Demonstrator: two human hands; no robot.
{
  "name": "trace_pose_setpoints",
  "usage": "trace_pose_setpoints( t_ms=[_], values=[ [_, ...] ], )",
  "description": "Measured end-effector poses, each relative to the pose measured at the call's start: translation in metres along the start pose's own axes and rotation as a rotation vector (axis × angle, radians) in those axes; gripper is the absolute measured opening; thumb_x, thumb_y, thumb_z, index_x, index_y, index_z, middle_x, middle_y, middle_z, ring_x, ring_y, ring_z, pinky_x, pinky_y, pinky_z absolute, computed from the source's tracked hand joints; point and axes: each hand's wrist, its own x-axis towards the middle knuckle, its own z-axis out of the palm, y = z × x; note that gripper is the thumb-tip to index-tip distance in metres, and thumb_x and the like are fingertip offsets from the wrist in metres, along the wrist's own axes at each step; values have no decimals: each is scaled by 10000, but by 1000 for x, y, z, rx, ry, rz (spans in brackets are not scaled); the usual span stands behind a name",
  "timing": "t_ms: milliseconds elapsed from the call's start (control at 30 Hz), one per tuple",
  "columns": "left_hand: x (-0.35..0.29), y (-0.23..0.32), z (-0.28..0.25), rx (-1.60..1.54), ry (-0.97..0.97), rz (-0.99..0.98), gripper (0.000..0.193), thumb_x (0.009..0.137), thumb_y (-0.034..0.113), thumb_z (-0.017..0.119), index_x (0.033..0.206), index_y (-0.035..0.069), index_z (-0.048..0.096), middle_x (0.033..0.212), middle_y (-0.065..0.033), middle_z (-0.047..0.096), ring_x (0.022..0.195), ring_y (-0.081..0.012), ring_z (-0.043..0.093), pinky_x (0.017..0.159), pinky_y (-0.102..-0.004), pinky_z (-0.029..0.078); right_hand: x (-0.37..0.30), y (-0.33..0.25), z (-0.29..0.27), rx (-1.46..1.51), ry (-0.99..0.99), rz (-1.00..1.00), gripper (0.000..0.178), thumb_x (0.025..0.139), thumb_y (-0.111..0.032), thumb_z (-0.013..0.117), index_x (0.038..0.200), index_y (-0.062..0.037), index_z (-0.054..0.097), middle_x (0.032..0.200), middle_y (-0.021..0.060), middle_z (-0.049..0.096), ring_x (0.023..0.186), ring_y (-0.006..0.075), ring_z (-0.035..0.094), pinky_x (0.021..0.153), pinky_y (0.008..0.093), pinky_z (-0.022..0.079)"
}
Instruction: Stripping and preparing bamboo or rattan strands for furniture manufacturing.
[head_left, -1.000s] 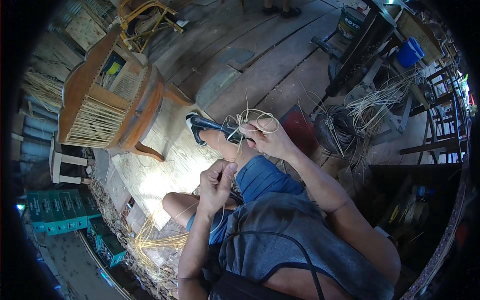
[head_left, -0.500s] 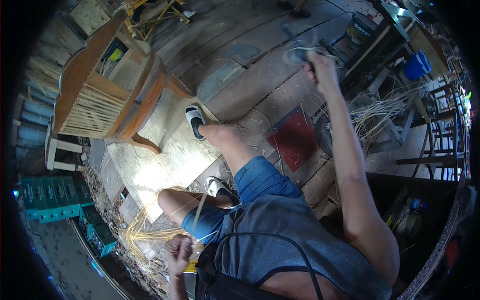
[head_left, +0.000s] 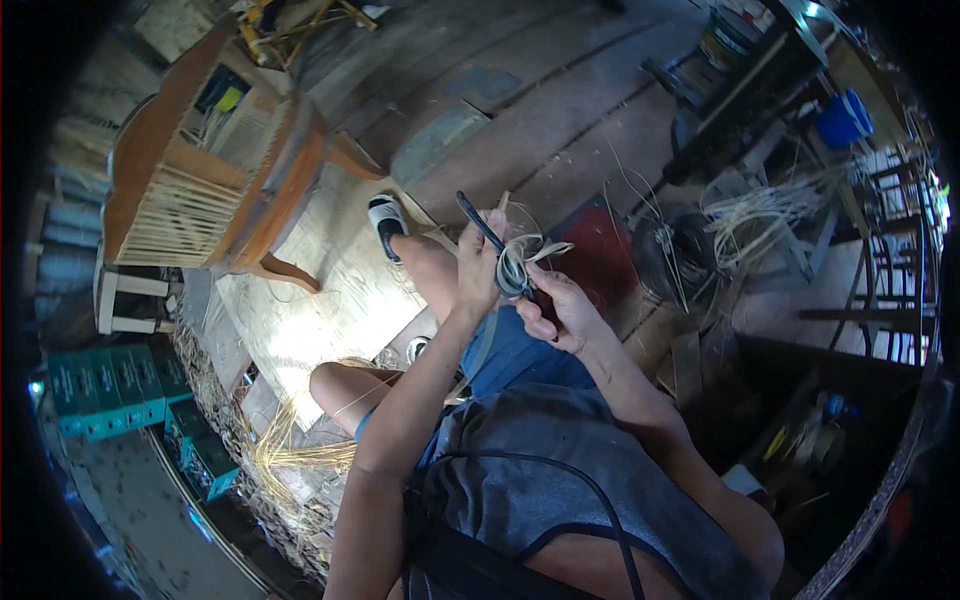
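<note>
Both hands meet in front of my knees around a small loose coil of pale, flat cane strip (head_left: 516, 262). My left hand (head_left: 480, 262) is closed at the coil's left side, its fingers pressed on the strip. A dark, long hand tool (head_left: 480, 222) slants through the coil, its tip sticking out past my left fingers. My right hand (head_left: 562, 308) is wrapped around the tool's dark handle, with the coil against its fingertips. The tool's exact kind is hidden by the strip and fingers. A length of strip hangs down toward my lap.
A wooden chair (head_left: 225, 190) with a partly strung cane back stands on a plywood sheet (head_left: 300, 310) at left. Golden cane strands (head_left: 290, 455) lie beside my leg. Teal boxes (head_left: 105, 390) stand at far left. A cane tangle (head_left: 760, 215) and blue bucket (head_left: 843, 118) are at right.
My right hand has swung back from the far upper right with the tool and coil. My left hand has risen from beside my hip to meet it and grip the strip.
</note>
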Motion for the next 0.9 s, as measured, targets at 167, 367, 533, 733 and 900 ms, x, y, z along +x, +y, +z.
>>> trace_pose_setpoints(
  t_ms=[167, 367, 533, 733, 900],
  values=[
    [42, 31, 10, 733, 47, 407, 171, 932, 190, 534, 890, 26, 515, 641, -187, 543, 568, -267, 589, 524, -361, 439, -58, -13, -128, -175, 272, 81, 312, 961, -396, 491, 828, -115, 518, 574, 10, 490, 370, 90, 396, 344, 221, 297],
    [50, -6, 23, 1155, -235, 377, 141, 925, 195, 527, 920, 60, 490, 641, -241, 575, 603, -417, 604, 526, -511, 466, -127, 26, -203, 0, 519, 102, 352, 981, -416, 419, 853, -100, 509, 523, -4, 438, 345, 96, 359, 340, 228, 279],
    [50, -36, -5, 1338, -259, 203, 176, 941, 239, 470, 949, 63, 463, 636, -248, 600, 626, -456, 613, 557, -555, 503, -124, 41, -197, 287, -221, -155, 360, 1000, -389, 365, 783, -127, 482, 511, -12, 412, 355, 79, 362, 327, 228, 261],
    [72, -23, -82, 1519, -66, 222, 125, 929, 182, 495, 901, 60, 497, 706, -216, 597, 656, -427, 599, 542, -501, 481, -97, -4, -142, -332, 531, 54, 352, 987, -416, 415, 798, -132, 501, 520, -34, 406, 360, 69, 347, 348, 201, 251],
    [65, -3, -60, 1291, -3, 265, 143, 929, 190, 500, 929, 51, 533, 741, -234, 598, 680, -435, 602, 598, -495, 467, -62, -33, -130, 128, 425, -257, 337, 973, -433, 440, 900, -123, 548, 519, -17, 412, 369, 87, 355, 346, 212, 257]
  ],
)
